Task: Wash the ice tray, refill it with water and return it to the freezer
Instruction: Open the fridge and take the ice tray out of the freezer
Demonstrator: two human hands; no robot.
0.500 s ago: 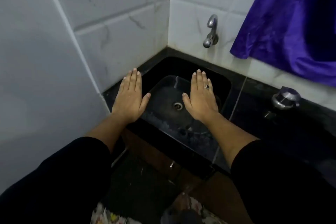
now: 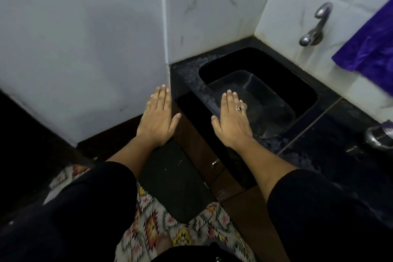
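My left hand (image 2: pixel 158 118) is held out flat, palm down, fingers together, in front of the white wall's corner edge and left of the sink. My right hand (image 2: pixel 232 120), with a ring on one finger, is also flat and palm down over the near left part of the black sink (image 2: pixel 306 89). Both hands hold nothing. A chrome tap (image 2: pixel 315 25) sticks out of the tiled wall above the sink. No ice tray is in view.
A black stone counter (image 2: pixel 331 151) surrounds the sink, with a chrome knob (image 2: pixel 379 136) at the right edge. A purple cloth (image 2: pixel 370 42) hangs at the upper right. A white wall (image 2: pixel 85 49) stands at the left. Below are a wooden cabinet front (image 2: pixel 204 155) and a dark mat (image 2: pixel 176 181).
The view has swung left and down, so the sink now sits further right. Both hands stay flat and empty; the left hand is now off the sink, in front of the wall corner.
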